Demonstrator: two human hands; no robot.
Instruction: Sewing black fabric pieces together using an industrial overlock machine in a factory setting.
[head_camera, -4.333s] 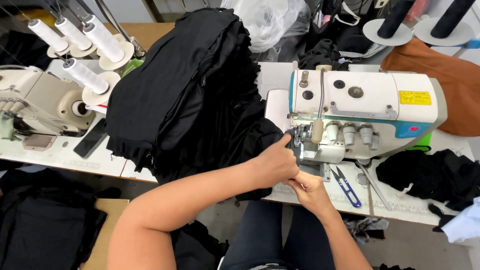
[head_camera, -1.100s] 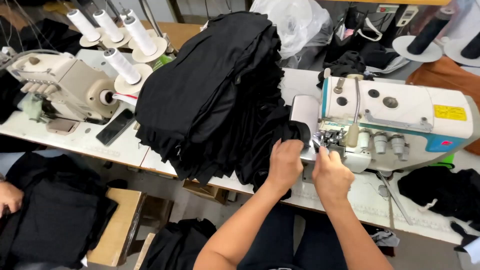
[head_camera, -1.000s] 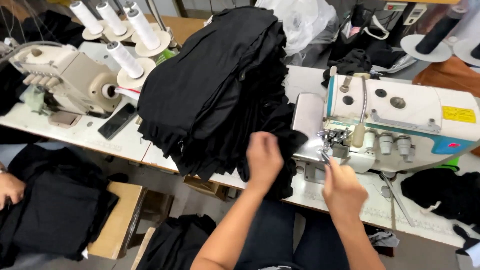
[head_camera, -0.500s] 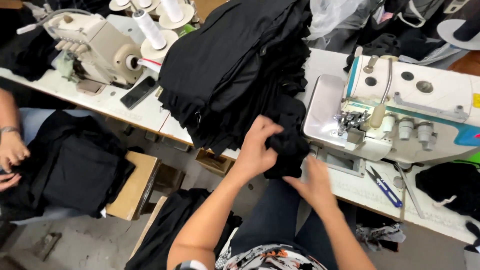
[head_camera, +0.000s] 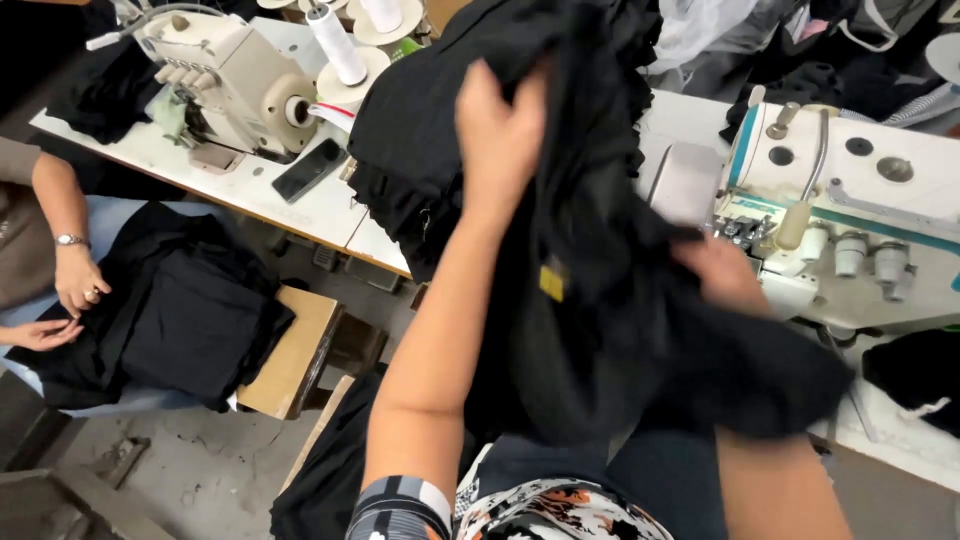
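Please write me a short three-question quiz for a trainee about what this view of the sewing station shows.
1. True or false: the left hand grips the black garment and holds it raised.
2. Which lies on the white table beside the beige sewing machine? A) a dark phone B) a red cup C) a tape measure
3. Fill in: the right hand is at the garment in front of the ______ sewing machine.

Key: 1 true; 2 A; 3 white.
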